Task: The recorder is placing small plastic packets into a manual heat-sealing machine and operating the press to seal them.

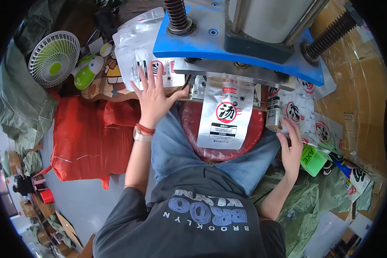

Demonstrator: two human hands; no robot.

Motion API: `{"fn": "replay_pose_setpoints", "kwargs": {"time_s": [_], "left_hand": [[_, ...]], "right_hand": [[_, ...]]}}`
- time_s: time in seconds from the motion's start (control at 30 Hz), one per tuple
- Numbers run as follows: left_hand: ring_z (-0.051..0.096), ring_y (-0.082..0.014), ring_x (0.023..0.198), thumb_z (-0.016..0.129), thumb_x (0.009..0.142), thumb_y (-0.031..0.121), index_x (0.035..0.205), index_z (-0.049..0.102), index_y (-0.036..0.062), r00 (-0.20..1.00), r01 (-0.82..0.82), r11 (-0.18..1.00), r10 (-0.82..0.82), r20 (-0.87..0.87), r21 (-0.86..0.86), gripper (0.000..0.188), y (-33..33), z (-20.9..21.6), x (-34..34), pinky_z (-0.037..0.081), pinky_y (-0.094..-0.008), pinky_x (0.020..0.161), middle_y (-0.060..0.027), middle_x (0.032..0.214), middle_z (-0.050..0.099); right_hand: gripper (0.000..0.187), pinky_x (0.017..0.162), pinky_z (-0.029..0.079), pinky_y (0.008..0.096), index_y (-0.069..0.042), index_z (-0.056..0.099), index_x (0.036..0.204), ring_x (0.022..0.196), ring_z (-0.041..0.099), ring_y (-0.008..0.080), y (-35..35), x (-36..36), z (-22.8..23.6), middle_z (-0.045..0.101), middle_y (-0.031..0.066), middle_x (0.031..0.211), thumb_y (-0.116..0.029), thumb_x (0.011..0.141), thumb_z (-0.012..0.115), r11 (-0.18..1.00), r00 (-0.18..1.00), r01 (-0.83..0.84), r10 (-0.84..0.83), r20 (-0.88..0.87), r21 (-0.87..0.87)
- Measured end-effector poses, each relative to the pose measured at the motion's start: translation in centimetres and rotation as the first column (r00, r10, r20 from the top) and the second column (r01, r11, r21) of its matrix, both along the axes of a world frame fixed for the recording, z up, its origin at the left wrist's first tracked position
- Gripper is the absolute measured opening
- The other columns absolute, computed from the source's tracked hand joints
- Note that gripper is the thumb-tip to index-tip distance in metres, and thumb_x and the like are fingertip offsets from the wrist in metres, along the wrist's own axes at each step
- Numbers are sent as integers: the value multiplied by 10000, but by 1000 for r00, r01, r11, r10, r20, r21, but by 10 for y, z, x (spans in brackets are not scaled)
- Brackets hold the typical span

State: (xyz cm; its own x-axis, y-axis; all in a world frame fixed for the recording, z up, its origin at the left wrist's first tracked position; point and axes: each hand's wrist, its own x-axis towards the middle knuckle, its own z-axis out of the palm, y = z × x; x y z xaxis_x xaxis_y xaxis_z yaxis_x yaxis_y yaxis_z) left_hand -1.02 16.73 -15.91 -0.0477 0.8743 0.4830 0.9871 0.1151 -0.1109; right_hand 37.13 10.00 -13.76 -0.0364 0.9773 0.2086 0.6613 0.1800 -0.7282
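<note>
Presently | I judge: sealing step, silver pouch (222, 122) under blue press (193, 41) | left grip (155, 101) spread; right grip (291, 144) curled, cannot tell if pinching | next requires both clear

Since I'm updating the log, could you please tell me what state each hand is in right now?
Left hand: open, fingers spread over the left silver pouches.
Right hand: partly curled by the right silver pouches; grip cannot be told.

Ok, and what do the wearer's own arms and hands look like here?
Short, dark grey fabric sleeves leave both forearms bare. Neither the left hand nor the right hand wears a glove. The left wrist carries a thin red cord bracelet beside a broad pale band; the right wrist shows nothing worn.
</note>
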Motion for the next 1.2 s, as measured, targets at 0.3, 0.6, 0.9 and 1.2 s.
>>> {"fn": "replay_pose_setpoints", "kwargs": {"time_s": [0.3, 0.6, 0.9, 1.2], "left_hand": [[711, -227, 848, 669, 744, -82, 996, 722, 25, 678, 244, 967, -225, 700, 74, 279, -74, 18, -24, 531, -287, 713, -124, 949, 726], [689, -200, 906, 619, 647, -51, 874, 744, 71, 792, 504, 828, -556, 252, 244, 287, -104, 73, 30, 547, -275, 731, -17, 922, 737], [697, -193, 878, 683, 683, 20, 905, 756, 98, 772, 584, 794, -608, 185, 169, 246, -113, 84, 36, 546, -254, 709, 3, 934, 740], [710, -267, 932, 620, 764, -43, 993, 713, -16, 168, 752, 651, -343, 924, 105, 249, -91, 44, 60, 548, -310, 808, -139, 1037, 720]], "right_hand": [[368, 773, 480, 313, 13, 517, 1101, 905, 601, 199, -22, -44, 41, 629, 173, 1013, 13, 791, 714, 905, 881, -95, 270, -388, 415], [505, 614, 420, 349, 55, 632, 1123, 694, 519, 226, -10, -111, 87, 494, 74, 815, -61, 650, 765, 794, 834, -494, 318, 450, 355], [545, 616, 412, 333, 66, 606, 1148, 695, 500, 206, -27, -86, 96, 464, 68, 810, -89, 648, 754, 780, 721, -577, 347, 600, 242], [356, 606, 428, 339, -13, 667, 1041, 673, 514, 244, -10, -77, 83, 564, 88, 813, -151, 733, 780, 860, 870, -493, 484, 91, 136]]}}
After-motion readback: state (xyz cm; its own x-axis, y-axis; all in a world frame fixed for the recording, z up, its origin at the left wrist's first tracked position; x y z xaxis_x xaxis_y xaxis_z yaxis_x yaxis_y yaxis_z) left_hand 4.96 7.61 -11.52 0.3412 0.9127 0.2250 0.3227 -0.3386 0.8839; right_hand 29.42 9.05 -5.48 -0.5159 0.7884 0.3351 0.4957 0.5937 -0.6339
